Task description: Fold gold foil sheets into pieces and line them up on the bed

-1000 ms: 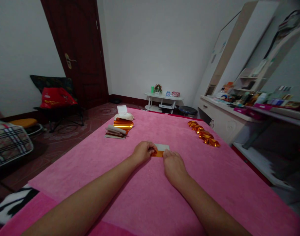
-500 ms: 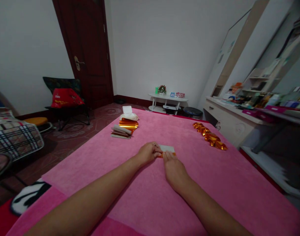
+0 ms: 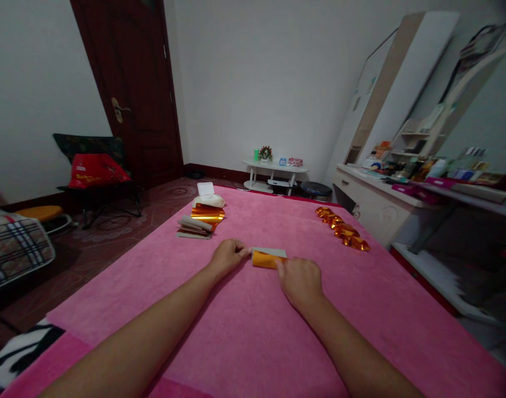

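Across the pink cloth (image 3: 244,342), the person's left forearm (image 3: 149,326) and right forearm (image 3: 352,337) angle inward from the near side. The right hand (image 3: 301,281), knuckles up and fingers curled, and the narrowed left hand (image 3: 228,258) touch opposite ends of the gold-and-grey sheet (image 3: 263,260) lying between them; whether either grips it cannot be told.

Fingers (image 3: 280,267) at gold-and-grey paper (image 3: 263,260) on pink cloth (image 3: 248,331)

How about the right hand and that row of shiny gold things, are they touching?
Apart. The head view shows pink cloth between the right hand and the shiny gold row.
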The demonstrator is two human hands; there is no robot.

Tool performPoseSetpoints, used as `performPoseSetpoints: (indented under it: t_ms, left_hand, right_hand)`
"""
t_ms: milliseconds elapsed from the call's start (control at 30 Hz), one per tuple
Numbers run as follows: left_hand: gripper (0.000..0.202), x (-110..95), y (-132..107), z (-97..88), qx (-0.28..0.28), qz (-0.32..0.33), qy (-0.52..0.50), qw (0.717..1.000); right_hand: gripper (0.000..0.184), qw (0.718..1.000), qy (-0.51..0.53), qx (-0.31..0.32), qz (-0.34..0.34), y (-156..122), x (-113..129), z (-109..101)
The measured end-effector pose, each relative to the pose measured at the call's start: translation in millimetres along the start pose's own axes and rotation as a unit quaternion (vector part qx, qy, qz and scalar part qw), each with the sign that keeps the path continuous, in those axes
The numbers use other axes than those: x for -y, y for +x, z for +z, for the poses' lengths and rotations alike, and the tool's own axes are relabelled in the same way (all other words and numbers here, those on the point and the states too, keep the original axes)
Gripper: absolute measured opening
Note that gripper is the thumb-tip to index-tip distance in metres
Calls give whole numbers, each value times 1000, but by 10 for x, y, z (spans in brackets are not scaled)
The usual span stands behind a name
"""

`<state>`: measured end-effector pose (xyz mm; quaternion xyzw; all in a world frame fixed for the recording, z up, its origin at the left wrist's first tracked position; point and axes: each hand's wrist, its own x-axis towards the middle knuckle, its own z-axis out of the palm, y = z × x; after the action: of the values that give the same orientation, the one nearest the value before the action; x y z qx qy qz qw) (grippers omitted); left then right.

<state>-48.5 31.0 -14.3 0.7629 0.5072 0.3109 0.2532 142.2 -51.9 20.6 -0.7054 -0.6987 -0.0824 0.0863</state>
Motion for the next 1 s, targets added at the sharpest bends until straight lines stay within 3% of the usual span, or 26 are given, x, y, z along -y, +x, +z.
performPoseSetpoints:
  t_ms: [133,233,433,600,700,867,1000]
  left_hand:
    - [46,-185,-51,21,-49,-20,96,994]
    - [48,-267,-83,3,-38,-17,121,992]
    - [48,-228,-92,7,41,52,13,998]
    - [28,-184,-65,133,36,2,-136,990]
    - [29,-233,-60,153,15,-20,-269,963]
    - [46,-336,-89,112,-35,-43,-379,924]
    - [41,-372,-114,101,-3,-44,-394,918]
  right_hand:
    - [27,995,61,-54,60,119,-225,131]
    - [37,977,183,-47,96,185,-352,240]
    - [58,949,298,-40,94,228,-421,382]
    - [62,926,361,-51,98,246,-434,462]
    - [60,891,435,-78,102,260,-412,484]
    - [36,777,624,-79,29,268,-351,444]
    - [32,757,648,-79,25,247,-336,398]
